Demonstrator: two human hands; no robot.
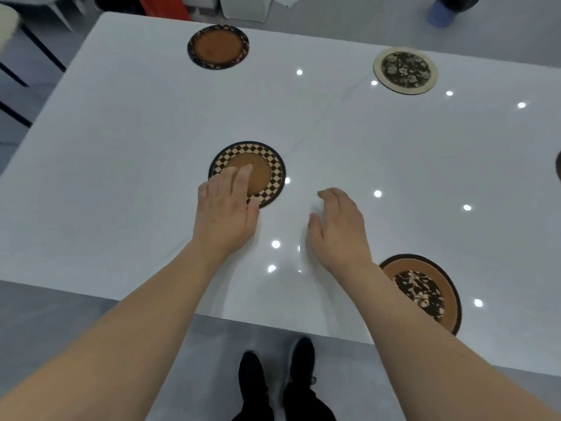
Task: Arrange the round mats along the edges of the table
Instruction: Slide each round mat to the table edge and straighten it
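A checker-rimmed round mat (261, 165) with a brown centre lies in the middle of the white table (121, 177). My left hand (226, 208) rests flat on its near left part, fingers spread. My right hand (338, 223) hovers to the right of that mat, empty, fingers loosely curled. A dark-rimmed brown mat (218, 47) sits at the far edge. A cream mat with a dark floral centre (405, 70) lies at the far right. A brown mat with a floral centre (425, 291) lies at the near edge, partly under my right forearm.
A sliver of another dark mat (558, 165) shows at the right frame border. Chair legs (36, 47) stand left of the table. A box (246, 7) and a blue object (440, 13) sit on the floor beyond. My feet (276, 378) are at the near edge.
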